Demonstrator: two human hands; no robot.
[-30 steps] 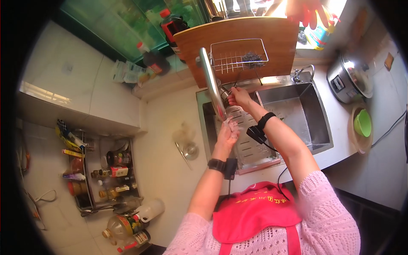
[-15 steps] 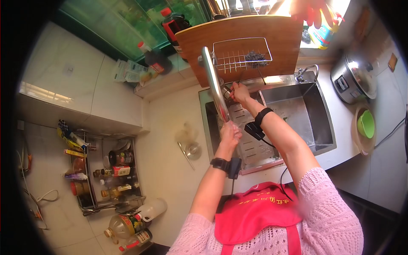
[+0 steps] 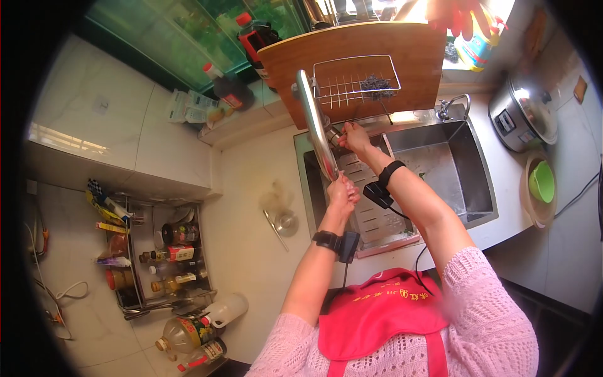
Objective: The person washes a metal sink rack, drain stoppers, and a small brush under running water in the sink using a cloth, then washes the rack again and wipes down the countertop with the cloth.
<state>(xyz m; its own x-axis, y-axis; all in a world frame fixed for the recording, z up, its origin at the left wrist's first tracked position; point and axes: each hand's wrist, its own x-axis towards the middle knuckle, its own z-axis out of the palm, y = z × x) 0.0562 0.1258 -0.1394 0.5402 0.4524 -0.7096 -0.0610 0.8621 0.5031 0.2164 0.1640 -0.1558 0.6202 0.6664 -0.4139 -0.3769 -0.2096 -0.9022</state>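
My left hand [image 3: 342,191] is just under the spout end of the tall chrome faucet [image 3: 313,122], over the left part of the steel sink [image 3: 468,179]. Its fingers are curled in; whether they hold anything is hidden. Further back, my right hand [image 3: 353,137] has its fingers closed at the faucet's side lever [image 3: 335,134]. Below the hands lies a slotted steel drain tray [image 3: 375,221] in the left basin. Dark straps with small black boxes sit on both wrists.
A wooden board [image 3: 414,56] stands behind the sink with a wire rack [image 3: 339,94]. To the right are a rice cooker [image 3: 512,119] and a green bowl [image 3: 541,182]. A strainer [image 3: 286,222] lies left of the sink, and a bottle rack [image 3: 166,254] stands farther left.
Since the first frame, my left hand has curled its fingers and shifted slightly right and down beneath the spout. My right hand stays at the lever. The view has shifted slightly.
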